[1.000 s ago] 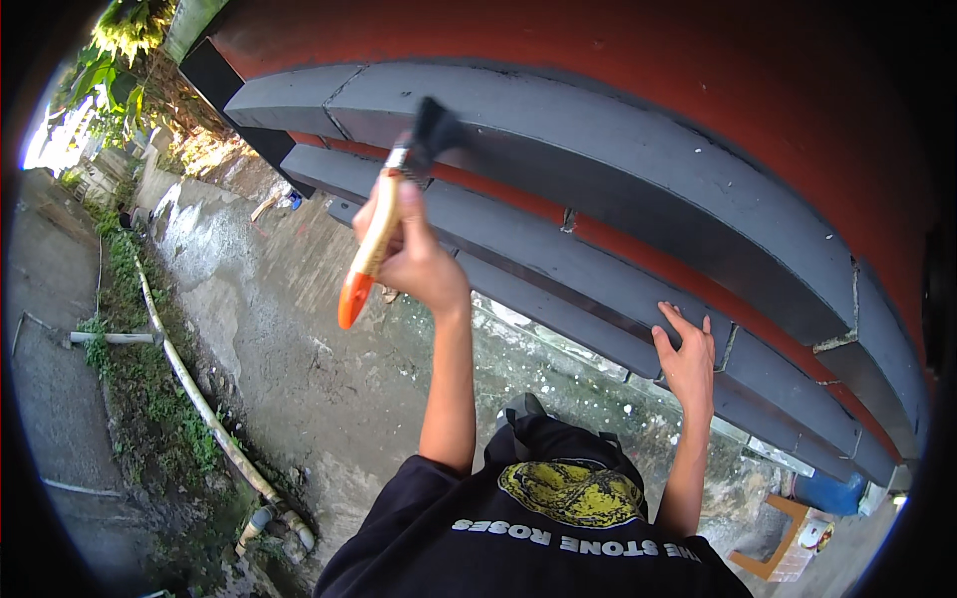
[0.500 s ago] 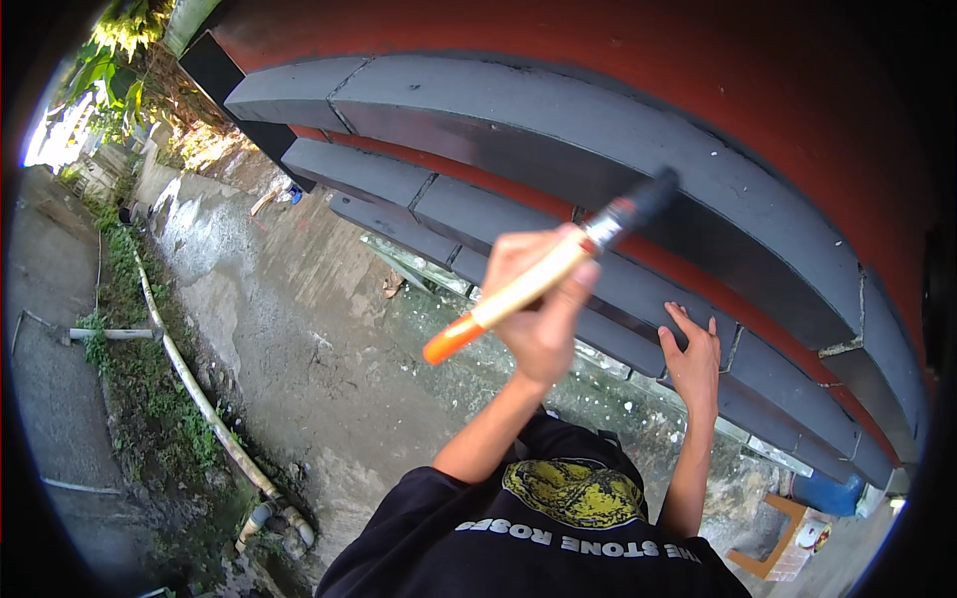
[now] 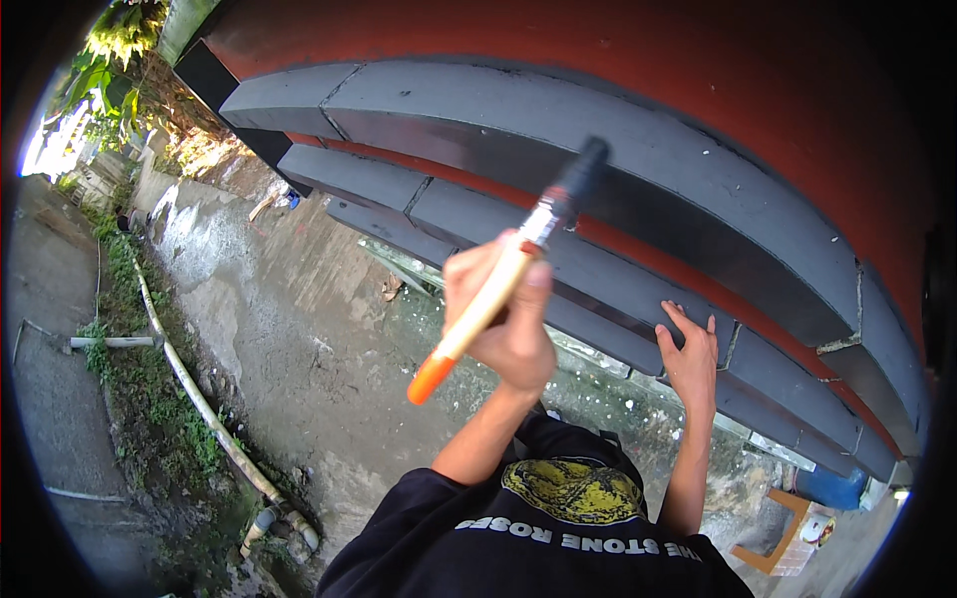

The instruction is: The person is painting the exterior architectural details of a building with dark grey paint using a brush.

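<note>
A round-handled paintbrush [image 3: 498, 289] is gripped in my left hand [image 3: 513, 334], its fingers wrapped round the cream handle. The orange handle end points down toward me, and the metal collar slants up and away. Dark, slightly blurred bristles overlap the upper grey ledge [image 3: 449, 95]; I cannot tell whether they touch it. My right hand [image 3: 690, 349] rests with spread fingers on the lower grey ledge [image 3: 588, 269], holding nothing. Grey paint covers the stepped ledges, and dark joints cross them.
A red wall [image 3: 638, 50] rises behind and between the ledges. Wet concrete ground [image 3: 299, 329] lies to the left, with a long pipe [image 3: 194, 389] along a weedy strip. At the lower right are a blue container [image 3: 832, 486] and an orange-brown frame [image 3: 763, 558].
My left hand has moved left and slightly down with the paintbrush, which now stands more upright. The bristles have shifted left along the upper ledge. My right hand stays in place.
</note>
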Motion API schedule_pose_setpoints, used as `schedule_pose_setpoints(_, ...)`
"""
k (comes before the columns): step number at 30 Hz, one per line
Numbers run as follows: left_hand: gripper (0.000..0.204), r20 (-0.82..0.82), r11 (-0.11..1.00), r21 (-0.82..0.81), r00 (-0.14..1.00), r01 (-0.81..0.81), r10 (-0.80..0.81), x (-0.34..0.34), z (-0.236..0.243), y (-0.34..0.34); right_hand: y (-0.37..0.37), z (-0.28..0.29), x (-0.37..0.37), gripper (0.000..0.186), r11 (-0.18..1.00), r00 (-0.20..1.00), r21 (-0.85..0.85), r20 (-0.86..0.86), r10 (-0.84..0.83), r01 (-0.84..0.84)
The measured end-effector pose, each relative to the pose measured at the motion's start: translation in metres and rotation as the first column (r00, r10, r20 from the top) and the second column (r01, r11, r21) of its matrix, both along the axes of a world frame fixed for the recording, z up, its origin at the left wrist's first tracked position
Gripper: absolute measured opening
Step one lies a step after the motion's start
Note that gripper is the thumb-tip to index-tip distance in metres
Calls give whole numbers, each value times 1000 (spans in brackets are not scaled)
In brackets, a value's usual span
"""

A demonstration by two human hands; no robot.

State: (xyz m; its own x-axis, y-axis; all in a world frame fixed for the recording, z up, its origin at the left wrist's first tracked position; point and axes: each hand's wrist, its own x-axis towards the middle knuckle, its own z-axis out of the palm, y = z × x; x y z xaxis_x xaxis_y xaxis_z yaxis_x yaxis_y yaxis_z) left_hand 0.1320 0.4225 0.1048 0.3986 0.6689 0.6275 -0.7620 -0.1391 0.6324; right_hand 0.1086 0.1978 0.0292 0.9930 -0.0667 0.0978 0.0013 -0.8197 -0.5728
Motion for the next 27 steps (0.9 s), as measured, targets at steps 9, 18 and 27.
schedule_pose_setpoints(9, 25, 7, 925, 341, 984, -170, 178, -9, -2, -4, 14, 0, -3, 34, 999, 990, 2, 137, -43, 43)
schedule_pose_setpoints(18, 32, -290, 666, 638, 922, 386, -257, -65, -17, -51, 73, 29, -87, 40, 948, 596, 306, 778, -199, -83)
schedule_pose_setpoints(27, 41, -438, 509, 644, 821, 571, -368, -66, -28, -34, 93, 35, -82, 37, 966, 665, 225, 702, -253, 130)
